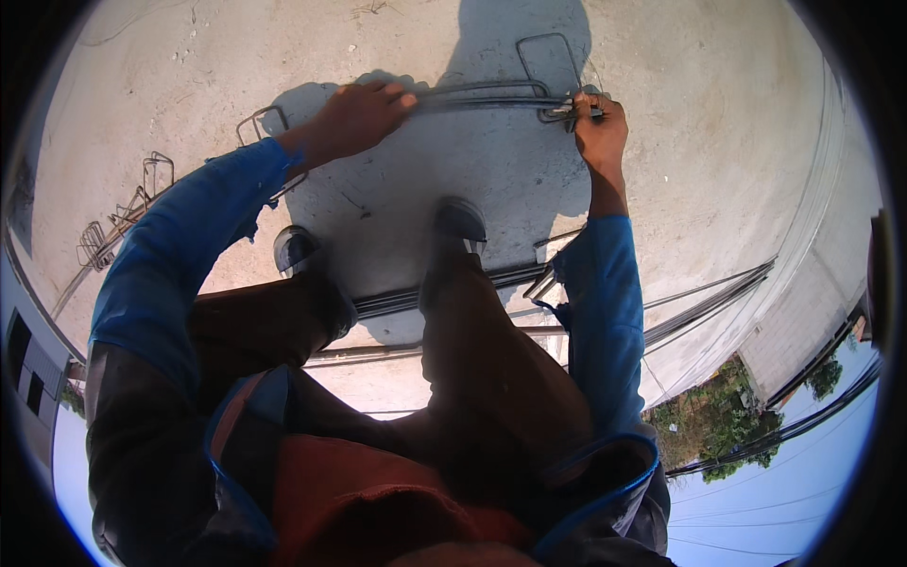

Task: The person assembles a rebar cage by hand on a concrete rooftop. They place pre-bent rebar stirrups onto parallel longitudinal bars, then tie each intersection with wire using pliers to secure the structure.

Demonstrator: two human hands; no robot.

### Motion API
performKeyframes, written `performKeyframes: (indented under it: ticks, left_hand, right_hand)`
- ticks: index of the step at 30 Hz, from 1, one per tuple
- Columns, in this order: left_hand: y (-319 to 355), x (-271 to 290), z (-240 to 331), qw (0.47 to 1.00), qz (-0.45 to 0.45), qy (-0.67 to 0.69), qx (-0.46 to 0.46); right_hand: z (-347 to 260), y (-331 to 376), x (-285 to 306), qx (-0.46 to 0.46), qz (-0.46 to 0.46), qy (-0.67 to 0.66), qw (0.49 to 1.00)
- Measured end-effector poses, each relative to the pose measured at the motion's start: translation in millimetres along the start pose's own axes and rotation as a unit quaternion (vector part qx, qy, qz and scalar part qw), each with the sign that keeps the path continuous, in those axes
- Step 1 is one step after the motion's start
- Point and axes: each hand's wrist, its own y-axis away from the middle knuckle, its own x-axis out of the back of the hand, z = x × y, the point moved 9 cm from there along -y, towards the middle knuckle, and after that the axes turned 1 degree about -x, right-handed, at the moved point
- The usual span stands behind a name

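My left hand [364, 113] grips the left part of a bundle of steel bars [482, 92] that lies across the concrete floor [718, 142]. My right hand [602, 128] is closed at the bundle's right end, where a bent rectangular steel stirrup [548, 52] loops around the bars. A small dark piece, a tool or wire, pokes out of the right fist; I cannot tell which. Both arms wear blue sleeves, and my body's shadow covers the work spot.
My two shoes [298, 250] [460, 222] stand on the concrete just behind the bundle. More long bars [397, 300] lie under my legs and run off right [709, 302]. Several stirrups [156, 175] sit along bars at the left. Trees and a wall show at the lower right.
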Motion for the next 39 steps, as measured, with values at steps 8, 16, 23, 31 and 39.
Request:
performKeyframes:
  ticks: [8,16,23,31,39]
  left_hand:
    - [-8.3,16.7,-16.4,0.990,-0.025,0.139,-0.006]
    - [-19.3,68.7,-59.5,0.992,0.004,0.058,0.109]
    - [-17.8,20.3,-41.3,0.979,-0.129,0.103,0.120]
    - [-13.9,49.6,-44.9,0.979,-0.097,0.094,0.154]
    - [-16.2,41.9,-26.0,0.978,-0.115,0.122,0.122]
  right_hand:
    - [-63.0,42.5,18.0,0.129,0.020,0.009,0.991]
    - [-69.8,79.8,4.7,0.151,0.037,0.006,0.988]
    - [26.8,46.3,3.6,0.012,0.036,-0.040,0.998]
    - [45.3,37.3,16.6,-0.089,-0.085,-0.270,0.955]
    - [21.6,33.1,30.8,-0.102,-0.131,-0.233,0.958]
